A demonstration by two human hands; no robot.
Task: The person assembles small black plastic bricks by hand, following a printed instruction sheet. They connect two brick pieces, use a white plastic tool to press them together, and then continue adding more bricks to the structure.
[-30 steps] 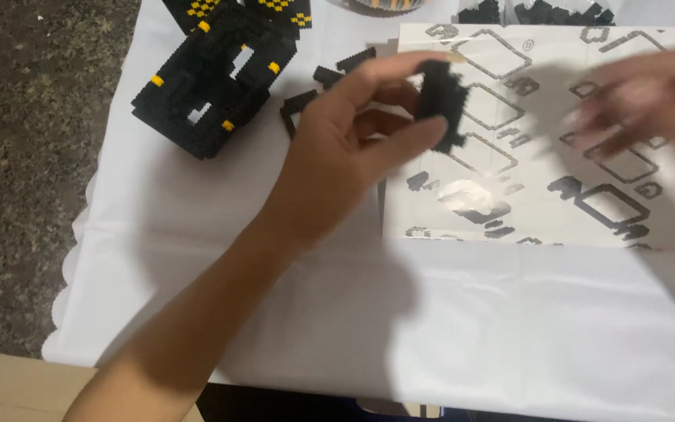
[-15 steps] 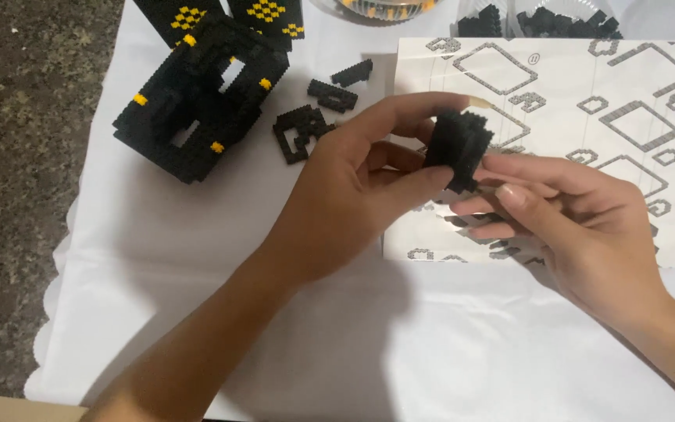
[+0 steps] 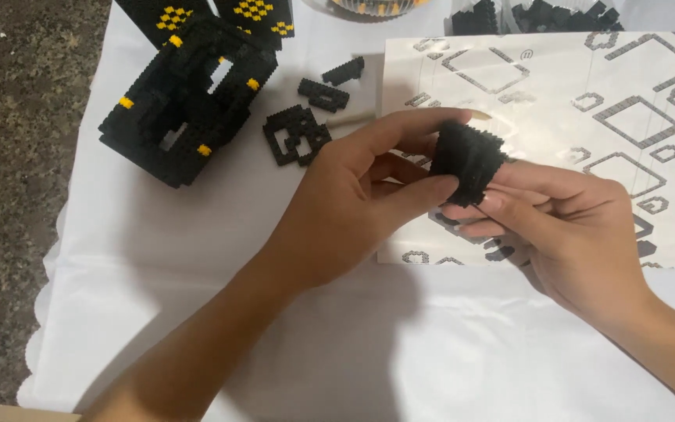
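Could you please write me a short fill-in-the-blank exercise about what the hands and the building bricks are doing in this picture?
1. Both hands, the left hand and the right hand, grip a small brick assembly coloured ____.
2. The large brick model is black with studs coloured ____.
3. The instruction sheet lies on a tablecloth coloured ____.

Missing words: black; yellow; white
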